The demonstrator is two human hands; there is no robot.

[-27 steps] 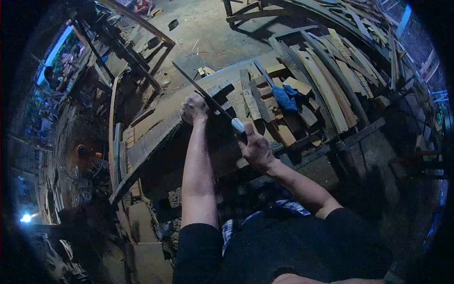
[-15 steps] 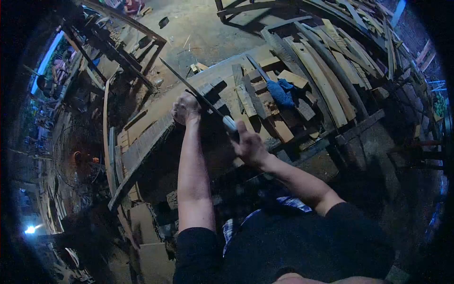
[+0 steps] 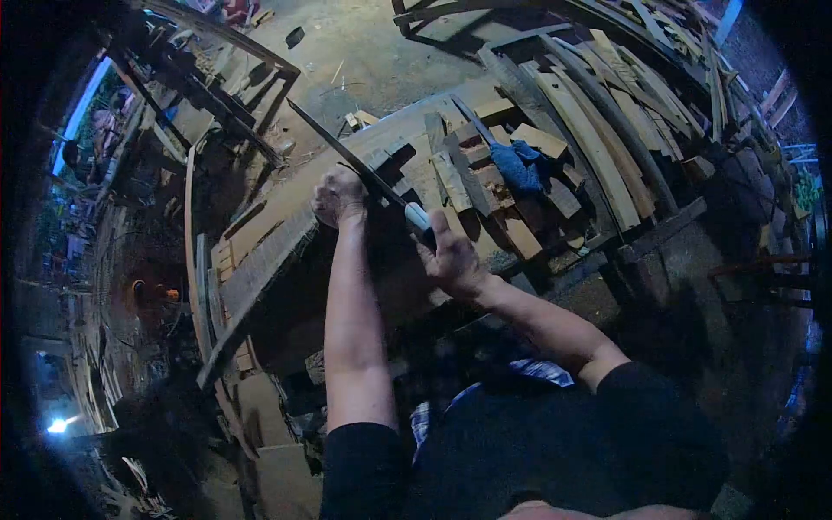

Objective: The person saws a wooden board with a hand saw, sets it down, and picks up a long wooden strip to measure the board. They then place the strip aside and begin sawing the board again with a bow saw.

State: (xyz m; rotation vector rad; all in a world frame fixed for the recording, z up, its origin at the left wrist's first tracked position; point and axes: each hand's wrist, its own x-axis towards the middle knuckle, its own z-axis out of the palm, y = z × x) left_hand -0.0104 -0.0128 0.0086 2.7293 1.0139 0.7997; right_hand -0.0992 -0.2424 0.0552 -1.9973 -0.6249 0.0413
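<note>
Handsaw point(image 3: 347, 156), long dark blade with a pale handle, running from the 11 o'clock direction down to the right hand point(image 3: 451, 258), which is closed around the handle. Blade lies across the top of a workbench point(image 3: 286, 204) made of rough planks. Left hand point(image 3: 338, 196) clenched into a fist at the bench edge, just left of the blade; whether it holds anything there cannot be told. Blue cloth point(image 3: 518, 166) lying at 2 o'clock from the right hand, on a heap of short wood offcuts point(image 3: 529, 234). Longer boards point(image 3: 598, 147), stacked and leaning, farther toward 2 o'clock. Bare dusty floor point(image 3: 373, 61) at 12 o'clock beyond the bench.
</note>
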